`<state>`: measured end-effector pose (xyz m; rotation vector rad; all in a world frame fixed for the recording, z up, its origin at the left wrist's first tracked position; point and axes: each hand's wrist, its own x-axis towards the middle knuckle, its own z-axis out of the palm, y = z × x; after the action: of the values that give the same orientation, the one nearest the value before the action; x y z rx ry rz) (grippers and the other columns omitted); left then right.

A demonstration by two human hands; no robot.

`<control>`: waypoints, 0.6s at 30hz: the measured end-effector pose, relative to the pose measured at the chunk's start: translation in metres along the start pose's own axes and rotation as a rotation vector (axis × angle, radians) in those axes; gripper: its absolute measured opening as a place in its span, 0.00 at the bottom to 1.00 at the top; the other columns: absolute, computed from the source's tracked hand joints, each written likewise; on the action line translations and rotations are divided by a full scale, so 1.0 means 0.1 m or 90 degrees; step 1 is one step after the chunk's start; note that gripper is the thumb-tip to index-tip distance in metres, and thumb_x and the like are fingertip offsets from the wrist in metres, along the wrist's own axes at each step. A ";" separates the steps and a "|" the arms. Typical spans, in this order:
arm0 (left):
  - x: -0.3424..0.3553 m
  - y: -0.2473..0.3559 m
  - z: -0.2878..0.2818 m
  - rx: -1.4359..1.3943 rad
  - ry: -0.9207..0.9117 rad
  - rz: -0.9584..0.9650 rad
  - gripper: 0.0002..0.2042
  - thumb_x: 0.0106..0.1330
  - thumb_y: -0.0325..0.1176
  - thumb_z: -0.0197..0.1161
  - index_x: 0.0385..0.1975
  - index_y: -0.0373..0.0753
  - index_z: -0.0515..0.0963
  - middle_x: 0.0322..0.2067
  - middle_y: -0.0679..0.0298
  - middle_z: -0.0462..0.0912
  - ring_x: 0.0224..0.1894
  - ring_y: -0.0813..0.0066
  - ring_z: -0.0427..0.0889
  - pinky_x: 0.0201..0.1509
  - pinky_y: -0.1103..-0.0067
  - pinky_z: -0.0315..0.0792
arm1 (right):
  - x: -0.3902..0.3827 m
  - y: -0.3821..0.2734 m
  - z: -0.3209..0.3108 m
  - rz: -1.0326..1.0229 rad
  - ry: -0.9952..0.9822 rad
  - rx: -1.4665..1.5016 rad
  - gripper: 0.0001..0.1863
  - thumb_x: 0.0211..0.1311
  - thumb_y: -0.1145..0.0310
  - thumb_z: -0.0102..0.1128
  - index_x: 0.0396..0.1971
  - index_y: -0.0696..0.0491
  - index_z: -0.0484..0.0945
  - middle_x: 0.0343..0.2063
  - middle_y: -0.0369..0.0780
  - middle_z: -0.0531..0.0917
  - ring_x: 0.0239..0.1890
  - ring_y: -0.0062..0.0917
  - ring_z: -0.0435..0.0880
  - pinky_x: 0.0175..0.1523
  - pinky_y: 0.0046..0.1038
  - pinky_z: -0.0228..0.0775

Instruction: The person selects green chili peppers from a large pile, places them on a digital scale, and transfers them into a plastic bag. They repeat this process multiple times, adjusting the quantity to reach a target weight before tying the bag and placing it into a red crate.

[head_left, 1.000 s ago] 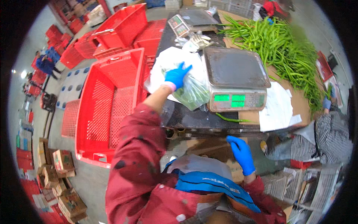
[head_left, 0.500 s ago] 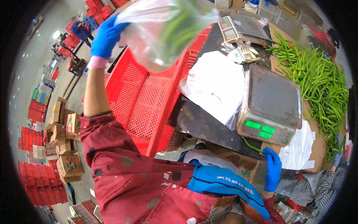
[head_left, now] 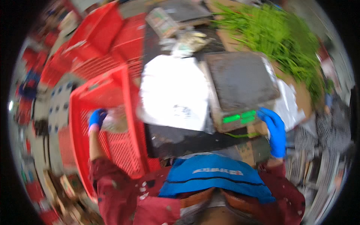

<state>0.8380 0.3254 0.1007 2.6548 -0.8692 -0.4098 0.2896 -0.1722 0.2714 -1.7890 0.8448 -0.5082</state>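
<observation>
My left hand [head_left: 97, 117], in a blue glove, reaches down inside a red perforated crate [head_left: 129, 148]. Its fingers look closed at the edge of a clear plastic bag [head_left: 117, 120], though blur softens the grip. The green peppers seen in that bag earlier are hard to make out now. My right hand [head_left: 274, 132], also blue-gloved, is beside the front right corner of a weighing scale [head_left: 242, 80] with green lit displays. Its fingers are stretched out and hold nothing. A stack of white plastic bags [head_left: 174, 92] lies left of the scale.
A large heap of green peppers [head_left: 272, 37] covers cardboard at the far right. Work gloves [head_left: 189, 42] lie before a second scale [head_left: 182, 11]. More red crates [head_left: 97, 30] stand at the far left. One loose pepper [head_left: 243, 135] sits at the scale's front.
My left hand has come down from high over the table into the red crate, bringing the bag of peppers with it. My view has turned left. My right hand remains near the scale.
</observation>
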 end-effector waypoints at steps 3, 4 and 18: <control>0.37 0.63 -0.14 -0.162 0.135 0.053 0.12 0.62 0.32 0.61 0.45 0.37 0.80 0.41 0.58 0.83 0.40 0.70 0.81 0.47 0.76 0.73 | 0.03 0.25 -0.16 0.012 0.055 0.058 0.14 0.67 0.72 0.50 0.49 0.61 0.76 0.44 0.41 0.81 0.47 0.24 0.79 0.55 0.25 0.68; 0.50 0.93 -0.23 -0.198 0.163 0.072 0.12 0.63 0.29 0.59 0.46 0.38 0.80 0.43 0.60 0.83 0.40 0.75 0.79 0.47 0.78 0.72 | 0.04 0.35 -0.23 0.015 0.088 0.068 0.14 0.66 0.72 0.51 0.49 0.61 0.76 0.43 0.40 0.81 0.47 0.24 0.79 0.54 0.24 0.68; 0.12 4.61 -0.03 -0.244 0.034 0.319 0.11 0.64 0.25 0.59 0.45 0.37 0.80 0.43 0.60 0.82 0.44 0.77 0.78 0.48 0.82 0.71 | 0.38 1.86 -1.58 0.031 0.206 -0.354 0.28 0.54 0.64 0.67 0.56 0.51 0.72 0.46 0.42 0.80 0.46 0.30 0.79 0.51 0.32 0.71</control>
<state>0.6090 -0.0337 0.2767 2.0055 -1.2490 -0.3337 0.1497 -0.3387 0.1542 -2.2142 1.3503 -0.5764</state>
